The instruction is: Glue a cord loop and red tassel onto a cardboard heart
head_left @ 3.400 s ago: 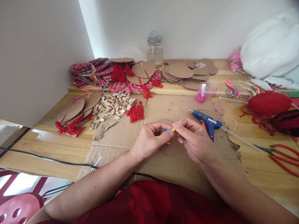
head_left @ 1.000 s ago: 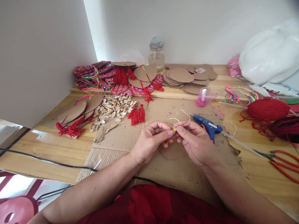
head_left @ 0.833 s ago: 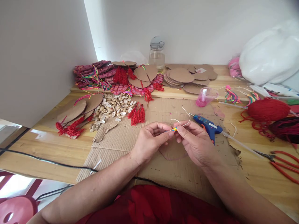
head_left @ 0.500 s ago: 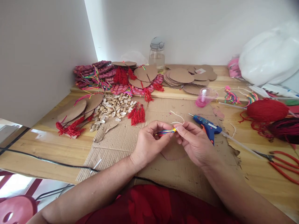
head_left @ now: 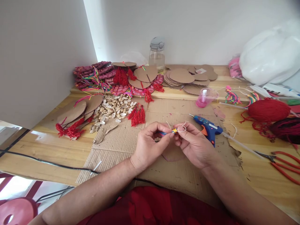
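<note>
My left hand (head_left: 151,143) pinches a small bundle of coloured cords (head_left: 162,133), mostly blue with yellow at its right end. Thumb and fingertips of my right hand (head_left: 194,142) are closed on a thin white string (head_left: 183,128) at that yellow end. The string makes a small loop above the right thumb, and a loose end rises between the hands. Both hands meet over the cardboard sheet (head_left: 122,140). Just beyond the right hand lies a blue hot glue gun (head_left: 209,128) with an orange trigger.
Peanut shells (head_left: 114,107) and red tassels (head_left: 137,115) lie at left. Cardboard discs (head_left: 181,76), a water bottle (head_left: 157,54) and a pink-tinted cup (head_left: 206,97) stand behind. Red yarn (head_left: 268,111) and orange-handled scissors (head_left: 284,164) are at right. A black cable (head_left: 51,161) crosses the left side.
The white string has shifted from a long curve above the hands to a smaller loop by my right thumb. The hands stay together in nearly the same place.
</note>
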`<action>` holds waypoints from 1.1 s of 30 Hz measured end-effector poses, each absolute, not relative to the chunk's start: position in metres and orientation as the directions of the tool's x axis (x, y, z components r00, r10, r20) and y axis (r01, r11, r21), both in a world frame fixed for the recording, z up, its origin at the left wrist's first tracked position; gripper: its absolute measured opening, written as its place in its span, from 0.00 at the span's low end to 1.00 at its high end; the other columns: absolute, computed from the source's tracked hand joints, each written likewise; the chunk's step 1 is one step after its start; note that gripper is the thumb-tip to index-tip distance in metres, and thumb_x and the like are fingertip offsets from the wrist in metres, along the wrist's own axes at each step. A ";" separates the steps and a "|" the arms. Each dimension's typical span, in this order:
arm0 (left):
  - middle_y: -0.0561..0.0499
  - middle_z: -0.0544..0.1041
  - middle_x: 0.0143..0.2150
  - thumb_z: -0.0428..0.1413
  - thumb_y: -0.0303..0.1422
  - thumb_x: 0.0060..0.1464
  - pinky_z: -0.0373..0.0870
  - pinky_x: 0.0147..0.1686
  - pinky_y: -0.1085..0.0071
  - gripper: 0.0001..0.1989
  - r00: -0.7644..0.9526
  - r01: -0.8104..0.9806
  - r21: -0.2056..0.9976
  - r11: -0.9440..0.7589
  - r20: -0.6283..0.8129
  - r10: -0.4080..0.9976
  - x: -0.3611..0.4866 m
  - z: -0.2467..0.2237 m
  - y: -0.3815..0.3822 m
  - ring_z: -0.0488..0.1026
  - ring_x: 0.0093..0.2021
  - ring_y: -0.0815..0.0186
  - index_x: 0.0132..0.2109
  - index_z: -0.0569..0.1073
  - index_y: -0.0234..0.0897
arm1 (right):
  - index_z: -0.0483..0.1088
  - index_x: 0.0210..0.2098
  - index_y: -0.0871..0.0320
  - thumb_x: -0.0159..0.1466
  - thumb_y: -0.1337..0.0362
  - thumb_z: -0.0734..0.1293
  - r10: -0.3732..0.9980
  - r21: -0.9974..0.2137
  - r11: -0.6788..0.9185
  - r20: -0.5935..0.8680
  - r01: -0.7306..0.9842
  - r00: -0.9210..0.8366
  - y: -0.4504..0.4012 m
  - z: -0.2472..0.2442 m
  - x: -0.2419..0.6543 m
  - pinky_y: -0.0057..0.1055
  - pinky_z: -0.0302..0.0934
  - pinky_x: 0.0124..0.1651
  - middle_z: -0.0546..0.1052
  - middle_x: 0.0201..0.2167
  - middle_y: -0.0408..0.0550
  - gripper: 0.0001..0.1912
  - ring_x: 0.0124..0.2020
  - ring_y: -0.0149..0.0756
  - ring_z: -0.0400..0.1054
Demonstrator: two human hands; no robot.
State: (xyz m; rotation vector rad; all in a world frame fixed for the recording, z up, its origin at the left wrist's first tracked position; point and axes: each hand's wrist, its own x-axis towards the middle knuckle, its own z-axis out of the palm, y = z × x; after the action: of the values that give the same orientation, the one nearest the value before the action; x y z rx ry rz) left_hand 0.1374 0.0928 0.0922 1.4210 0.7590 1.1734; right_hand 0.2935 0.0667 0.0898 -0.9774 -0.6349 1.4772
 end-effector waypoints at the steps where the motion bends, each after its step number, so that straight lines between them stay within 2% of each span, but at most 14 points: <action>1: 0.49 0.79 0.38 0.63 0.28 0.56 0.74 0.41 0.70 0.04 0.288 -0.141 0.961 -0.238 0.270 0.919 0.138 0.091 0.093 0.77 0.39 0.66 0.36 0.74 0.37 | 0.79 0.30 0.53 0.53 0.59 0.80 0.973 -0.837 -0.172 -0.226 -0.520 0.042 0.067 0.091 0.294 0.26 0.58 0.28 0.75 0.30 0.42 0.09 0.28 0.29 0.64; 4: 0.50 0.80 0.37 0.63 0.27 0.55 0.74 0.41 0.71 0.04 0.240 -0.063 0.947 -0.314 0.320 0.917 0.138 0.089 0.093 0.77 0.39 0.67 0.36 0.74 0.38 | 0.80 0.32 0.53 0.57 0.54 0.77 0.972 -0.831 -0.179 -0.232 -0.526 0.037 0.068 0.094 0.294 0.28 0.59 0.28 0.75 0.29 0.44 0.10 0.29 0.31 0.66; 8: 0.51 0.79 0.38 0.63 0.26 0.56 0.74 0.42 0.72 0.07 0.194 -0.010 0.936 -0.352 0.347 0.918 0.138 0.088 0.094 0.76 0.39 0.68 0.41 0.73 0.38 | 0.81 0.37 0.55 0.61 0.45 0.71 0.972 -0.815 -0.201 -0.235 -0.543 -0.007 0.067 0.096 0.294 0.29 0.61 0.28 0.77 0.32 0.48 0.20 0.30 0.34 0.67; 14: 0.51 0.78 0.40 0.61 0.25 0.58 0.72 0.44 0.72 0.08 0.193 0.037 0.909 -0.416 0.402 0.895 0.139 0.084 0.094 0.76 0.41 0.68 0.43 0.72 0.39 | 0.81 0.33 0.54 0.54 0.58 0.79 0.971 -0.850 -0.198 -0.238 -0.487 0.021 0.065 0.094 0.292 0.27 0.57 0.28 0.76 0.31 0.43 0.10 0.28 0.29 0.64; 21: 0.50 0.77 0.40 0.62 0.26 0.57 0.72 0.43 0.70 0.08 0.216 0.077 0.908 -0.412 0.389 0.896 0.136 0.088 0.092 0.75 0.41 0.66 0.43 0.73 0.39 | 0.81 0.33 0.51 0.53 0.58 0.79 0.980 -0.876 -0.151 -0.194 -0.458 0.048 0.065 0.093 0.292 0.29 0.59 0.28 0.76 0.31 0.43 0.09 0.29 0.30 0.65; 26: 0.48 0.78 0.41 0.63 0.30 0.56 0.72 0.42 0.68 0.07 0.259 0.053 0.948 -0.315 0.291 0.921 0.134 0.096 0.091 0.75 0.40 0.64 0.43 0.75 0.36 | 0.81 0.33 0.51 0.54 0.58 0.79 0.984 -0.886 -0.123 -0.167 -0.446 0.061 0.064 0.093 0.293 0.28 0.59 0.29 0.76 0.30 0.43 0.09 0.29 0.30 0.65; 30: 0.48 0.79 0.39 0.62 0.31 0.57 0.71 0.36 0.72 0.07 0.303 -0.012 0.987 -0.158 0.154 0.941 0.134 0.100 0.092 0.74 0.35 0.68 0.42 0.76 0.34 | 0.82 0.33 0.51 0.55 0.58 0.79 0.990 -0.895 -0.097 -0.132 -0.436 0.050 0.064 0.093 0.293 0.27 0.58 0.29 0.76 0.30 0.43 0.08 0.29 0.29 0.65; 33: 0.50 0.79 0.36 0.62 0.30 0.57 0.69 0.33 0.74 0.05 0.309 -0.034 0.991 -0.131 0.135 0.941 0.135 0.100 0.092 0.73 0.32 0.70 0.40 0.76 0.34 | 0.82 0.33 0.51 0.55 0.58 0.79 0.992 -0.899 -0.087 -0.120 -0.429 0.050 0.064 0.093 0.293 0.26 0.58 0.30 0.76 0.30 0.43 0.08 0.29 0.29 0.65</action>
State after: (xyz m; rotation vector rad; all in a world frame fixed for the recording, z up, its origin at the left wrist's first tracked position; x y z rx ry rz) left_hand 0.1350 0.0921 0.1000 1.4298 0.8954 1.0717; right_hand 0.2925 0.0637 0.0932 -0.9858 -0.7744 1.4065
